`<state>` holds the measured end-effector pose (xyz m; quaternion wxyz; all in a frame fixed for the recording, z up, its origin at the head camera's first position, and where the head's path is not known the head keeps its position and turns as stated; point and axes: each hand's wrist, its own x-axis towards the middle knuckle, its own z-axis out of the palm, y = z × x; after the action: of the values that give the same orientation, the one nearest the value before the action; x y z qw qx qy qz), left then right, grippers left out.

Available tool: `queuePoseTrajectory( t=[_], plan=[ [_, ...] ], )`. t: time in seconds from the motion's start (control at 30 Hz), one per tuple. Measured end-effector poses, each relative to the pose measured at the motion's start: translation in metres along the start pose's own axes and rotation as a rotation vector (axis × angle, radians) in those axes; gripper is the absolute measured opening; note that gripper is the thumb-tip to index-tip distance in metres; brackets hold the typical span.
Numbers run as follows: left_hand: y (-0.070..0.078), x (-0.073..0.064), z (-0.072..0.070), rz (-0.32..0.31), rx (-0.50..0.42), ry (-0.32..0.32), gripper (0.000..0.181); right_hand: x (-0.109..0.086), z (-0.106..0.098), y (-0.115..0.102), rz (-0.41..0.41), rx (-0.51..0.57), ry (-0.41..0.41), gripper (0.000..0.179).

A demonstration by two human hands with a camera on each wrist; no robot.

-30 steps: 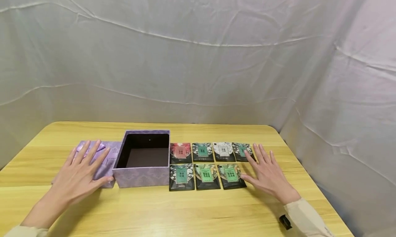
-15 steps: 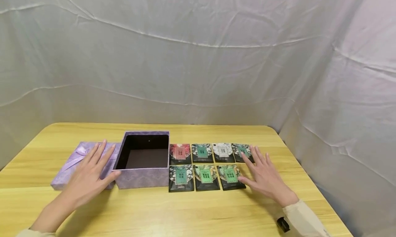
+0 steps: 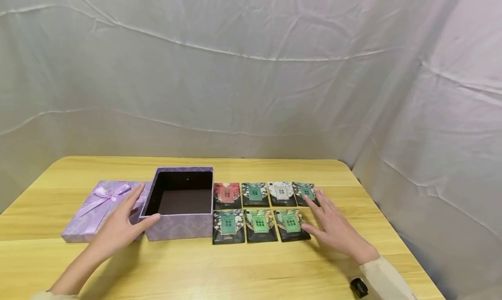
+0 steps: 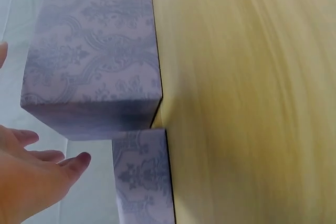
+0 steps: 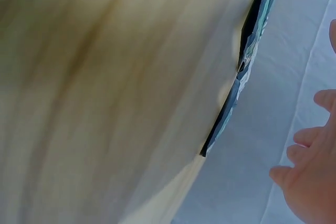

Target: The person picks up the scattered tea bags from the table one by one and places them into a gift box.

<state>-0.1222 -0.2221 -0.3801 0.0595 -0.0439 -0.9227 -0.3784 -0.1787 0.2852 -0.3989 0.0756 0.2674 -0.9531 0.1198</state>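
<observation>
A purple patterned box [image 3: 180, 226] with a dark interior stands without its lid left of centre. The lid [image 3: 84, 219], tied with a lilac ribbon bow [image 3: 111, 195], lies to its left. My left hand [image 3: 121, 224] hovers at the box's near left corner, thumb and fingers spread, partly covering the lid. In the left wrist view its fingers [image 4: 47, 166] are apart from the box wall [image 4: 100, 45]. My right hand [image 3: 333, 226] is held with extended fingers over the right end of two rows of flat sachets [image 3: 256, 226], its thumb overlapping the nearest green one [image 3: 290, 226].
The sachets include a red one [image 3: 227, 196] and a white one [image 3: 282, 193] in the back row. A small black object [image 3: 358, 287] shows beside the right sleeve [image 3: 388, 278]. A pale curtain [image 3: 235, 73] hangs behind the wooden table [image 3: 251, 269].
My left hand has moved right from over the lid to the box's left side, uncovering the bow. The right hand stays nearly where it was. Box and sachets keep their places.
</observation>
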Motion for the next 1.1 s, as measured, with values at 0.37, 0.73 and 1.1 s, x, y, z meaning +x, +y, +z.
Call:
queuePoseTrajectory(
  t=[0.37, 0.73, 1.1],
  plan=[
    [0.002, 0.003, 0.011, -0.058, -0.287, -0.034, 0.085, 0.01, 0.002, 0.017, 0.119, 0.257, -0.04, 0.076],
    [0.002, 0.005, 0.012, -0.05, -0.365, -0.018, 0.08, 0.037, 0.003, 0.057, 0.15, 0.341, -0.062, 0.069],
    [0.003, 0.002, 0.015, -0.067, -0.298, 0.001, 0.082, 0.062, 0.011, 0.088, 0.221, 0.427, -0.179, 0.085]
  ],
)
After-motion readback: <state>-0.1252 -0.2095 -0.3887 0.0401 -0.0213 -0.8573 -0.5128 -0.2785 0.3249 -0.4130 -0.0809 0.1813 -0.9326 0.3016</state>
